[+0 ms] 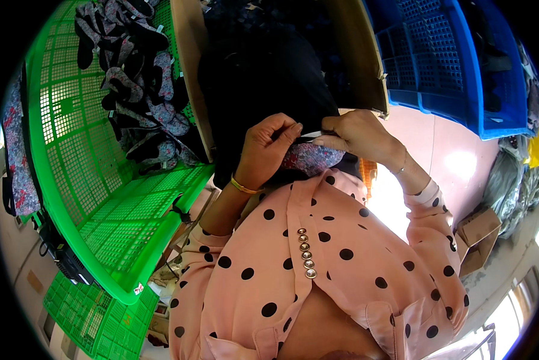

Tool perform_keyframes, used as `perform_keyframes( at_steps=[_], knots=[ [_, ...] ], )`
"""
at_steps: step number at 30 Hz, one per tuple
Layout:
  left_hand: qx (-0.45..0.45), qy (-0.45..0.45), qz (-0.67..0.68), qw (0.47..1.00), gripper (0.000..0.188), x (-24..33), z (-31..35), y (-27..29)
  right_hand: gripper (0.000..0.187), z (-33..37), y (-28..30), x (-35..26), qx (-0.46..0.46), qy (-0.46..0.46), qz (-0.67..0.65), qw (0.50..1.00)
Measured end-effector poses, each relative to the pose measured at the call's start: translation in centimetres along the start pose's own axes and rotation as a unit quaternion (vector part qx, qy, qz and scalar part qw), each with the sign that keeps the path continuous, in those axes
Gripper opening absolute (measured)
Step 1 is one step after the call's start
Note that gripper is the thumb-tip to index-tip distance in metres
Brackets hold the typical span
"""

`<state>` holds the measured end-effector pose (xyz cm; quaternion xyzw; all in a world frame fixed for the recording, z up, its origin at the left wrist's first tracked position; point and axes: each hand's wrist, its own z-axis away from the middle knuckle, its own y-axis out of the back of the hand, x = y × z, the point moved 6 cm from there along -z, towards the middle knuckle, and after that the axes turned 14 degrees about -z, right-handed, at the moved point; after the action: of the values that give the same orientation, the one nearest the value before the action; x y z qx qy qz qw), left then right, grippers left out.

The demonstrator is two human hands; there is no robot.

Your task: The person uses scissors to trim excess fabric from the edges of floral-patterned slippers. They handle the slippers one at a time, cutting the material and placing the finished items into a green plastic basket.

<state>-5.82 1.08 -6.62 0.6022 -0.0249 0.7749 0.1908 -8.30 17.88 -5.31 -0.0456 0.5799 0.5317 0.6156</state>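
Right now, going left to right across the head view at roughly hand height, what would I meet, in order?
Floral strip at the far left → green crate → left hand → floral fabric piece between the fingers of both hands → right hand → blue crate, a little higher up → yellow item near the right rim.

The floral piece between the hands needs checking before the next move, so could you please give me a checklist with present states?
1. Left hand gripping the floral piece: ok, it pinches near the upper edge.
2. Right hand gripping it: ok, its thumb lies beside the white strip.
3. White strip attached to the piece: cannot tell, the hands partly cover it.
4. Similar floral pieces inside the green basket: ok, heaped.
5. Cardboard box contents identifiable: not ok, too dark inside.
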Motion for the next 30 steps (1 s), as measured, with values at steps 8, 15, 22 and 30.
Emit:
perform_keyframes(
  at_steps=[8, 15, 22, 30],
  knots=[
    [0.139, -0.044, 0.041, 0.988, 0.011, 1.2, 0.0, 2.6, 0.038, 2.6, -0.8, 2.9, 0.195, -0.064, -0.150, 0.967],
    [-0.005, 0.020, -0.268, 0.963, 0.023, 2.6, 5.5, 2.6, 0.036, 4.4, -2.6, 3.0, 0.193, -0.057, -0.267, 0.942],
    [0.034, -0.097, -0.233, 0.967, 0.038, 3.3, 4.2, 1.0, 0.021, 3.0, -1.7, 0.7, 0.222, -0.063, -0.371, 0.899],
    [0.150, -0.204, -0.407, 0.878, 0.060, 6.7, 0.1, 2.0, 0.017, -0.2, 1.6, -3.2, 0.317, 0.006, -0.398, 0.861]
  ],
)
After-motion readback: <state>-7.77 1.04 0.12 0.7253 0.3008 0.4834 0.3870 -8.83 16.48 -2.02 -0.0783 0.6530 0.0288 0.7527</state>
